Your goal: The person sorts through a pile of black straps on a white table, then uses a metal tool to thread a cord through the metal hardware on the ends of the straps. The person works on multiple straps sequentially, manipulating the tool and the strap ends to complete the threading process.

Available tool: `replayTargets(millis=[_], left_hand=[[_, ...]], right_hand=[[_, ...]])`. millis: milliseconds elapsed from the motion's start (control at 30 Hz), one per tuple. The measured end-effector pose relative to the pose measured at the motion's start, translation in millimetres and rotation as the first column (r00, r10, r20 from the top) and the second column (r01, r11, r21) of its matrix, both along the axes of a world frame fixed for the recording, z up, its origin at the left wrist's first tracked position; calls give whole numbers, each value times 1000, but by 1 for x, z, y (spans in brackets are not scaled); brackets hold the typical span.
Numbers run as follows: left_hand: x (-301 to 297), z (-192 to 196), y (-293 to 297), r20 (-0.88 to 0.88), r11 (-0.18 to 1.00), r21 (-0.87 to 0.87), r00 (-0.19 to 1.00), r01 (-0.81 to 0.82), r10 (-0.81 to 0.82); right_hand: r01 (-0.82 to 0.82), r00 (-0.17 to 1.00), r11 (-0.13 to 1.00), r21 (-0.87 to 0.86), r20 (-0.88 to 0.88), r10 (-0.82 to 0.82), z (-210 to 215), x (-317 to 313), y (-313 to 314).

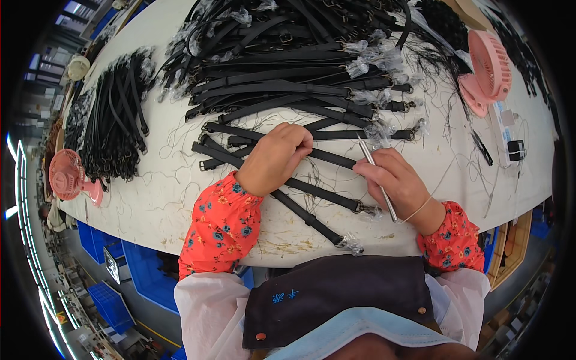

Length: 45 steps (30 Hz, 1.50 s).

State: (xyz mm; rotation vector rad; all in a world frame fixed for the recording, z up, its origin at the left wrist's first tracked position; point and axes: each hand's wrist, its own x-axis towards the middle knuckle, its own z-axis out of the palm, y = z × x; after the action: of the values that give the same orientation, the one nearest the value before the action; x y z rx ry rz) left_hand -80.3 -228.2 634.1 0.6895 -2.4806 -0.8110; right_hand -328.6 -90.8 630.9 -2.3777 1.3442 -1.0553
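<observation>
A black leather strap (332, 158) is stretched between my two hands over the table. My left hand (271, 159) is closed, its fingers pinching the strap's left part. My right hand (397, 180) is closed too, with thumb and fingertips at the strap's right part. That same hand also holds a slim silver pen-like tool (389, 201), tilted with its tip pointing away from me. Beneath my hands several more straps with metal buckles lie crossed, one black strap (306, 217) running towards me and ending in a clear plastic wrap (350, 243).
A large heap of black straps (270, 66) fills the far middle. Another bundle (114, 120) lies at the left. Pink fans stand at the left (66, 174) and right (489, 66). Dark-handled snips (482, 149) lie near a white power strip (504, 129). Loose threads litter the white table (162, 210).
</observation>
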Motion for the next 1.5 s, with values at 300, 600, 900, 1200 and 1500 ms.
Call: replayTargets(millis=[300,600,900,1200,1500], left_hand=[[-4,-6,0,-80,976,-172,989,-136,124],[58,14,-62,-556,709,147,535,-690,636],[16,22,-18,-108,973,-168,984,-159,142],[-11,5,15,76,929,298,964,221,-254],[-8,29,16,185,941,259,945,219,-271]], right_hand=[[-26,1000,999,38,2,26,1,-1,1],[-80,997,994,78,10,79,2,0,2],[-38,995,999,-4,-93,37,5,-13,2],[367,888,929,-56,-277,-368,4,-84,6],[236,945,971,-29,-225,-236,7,-62,2]])
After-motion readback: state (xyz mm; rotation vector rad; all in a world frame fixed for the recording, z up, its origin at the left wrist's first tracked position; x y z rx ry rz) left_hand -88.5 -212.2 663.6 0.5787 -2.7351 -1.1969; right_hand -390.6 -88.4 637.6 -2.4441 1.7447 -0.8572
